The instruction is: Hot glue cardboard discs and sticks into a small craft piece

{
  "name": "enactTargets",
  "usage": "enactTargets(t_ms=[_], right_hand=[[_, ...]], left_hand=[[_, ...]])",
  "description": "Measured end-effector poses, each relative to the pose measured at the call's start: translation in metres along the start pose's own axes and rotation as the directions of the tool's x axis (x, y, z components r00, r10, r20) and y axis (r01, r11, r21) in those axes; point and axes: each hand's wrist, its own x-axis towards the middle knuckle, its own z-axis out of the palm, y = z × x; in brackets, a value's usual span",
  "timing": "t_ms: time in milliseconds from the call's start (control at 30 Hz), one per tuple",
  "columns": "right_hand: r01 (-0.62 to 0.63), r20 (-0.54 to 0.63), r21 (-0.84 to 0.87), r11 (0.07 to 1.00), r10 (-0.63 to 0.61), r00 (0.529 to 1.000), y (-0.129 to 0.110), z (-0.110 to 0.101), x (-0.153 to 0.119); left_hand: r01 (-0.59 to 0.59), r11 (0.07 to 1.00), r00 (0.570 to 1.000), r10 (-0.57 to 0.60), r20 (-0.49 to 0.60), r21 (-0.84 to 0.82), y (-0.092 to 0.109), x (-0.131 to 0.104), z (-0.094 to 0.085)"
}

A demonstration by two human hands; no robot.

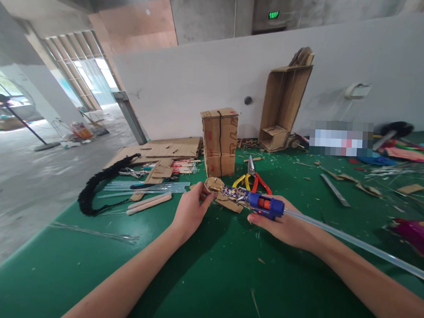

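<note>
My right hand (282, 223) is closed round a blue glue gun (266, 206), with a long clear glue stick (352, 241) running out of its back end. The gun's front, covered in colourful specks, points left at a small round cardboard piece (214, 184). That round piece is pinched in the fingers of my left hand (193, 207). Just behind it stands an upright cardboard box (219, 143) with a black cord down its front. A flat cardboard scrap (229, 203) lies beneath the gun.
Pliers (251, 175) with red and yellow handles lie behind the gun. On the left are a black fuzzy strip (98, 184), wooden sticks (149, 204) and clear glue sticks (158, 187). A tall open cardboard box (284, 103) leans on the wall; a metal strip (335, 189) lies right.
</note>
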Motion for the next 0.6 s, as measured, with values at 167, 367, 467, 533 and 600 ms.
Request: enactTargets(t_ms=[167,367,467,533,600], right_hand=[[0.002,0.001,-0.002,1.000,-0.002,1.000,0.0002,-0.0010,0.0005],[-0.014,-0.019,-0.034,0.999,0.013,1.000,0.0038,-0.0020,0.0010],[-0.028,-0.016,-0.049,0.998,0.028,0.999,0.0067,-0.0018,0.0013],[-0.027,-0.016,-0.049,0.998,0.026,1.000,0.0080,-0.0018,0.0014],[-0.026,-0.018,-0.046,0.999,0.025,1.000,0.0082,-0.0021,0.0010]], left_hand=[[0.022,0.998,1.000,-0.022,0.003,-0.052,-0.0023,0.0003,0.0019],[0.014,0.998,1.000,-0.014,-0.001,-0.063,-0.0040,0.0012,0.0024],[0.018,0.998,1.000,-0.018,0.002,-0.062,-0.0036,0.0013,0.0020],[0.019,0.998,1.000,-0.019,0.004,-0.059,-0.0032,0.0012,0.0017],[0.013,0.998,1.000,-0.013,0.007,-0.061,-0.0030,0.0011,0.0014]])
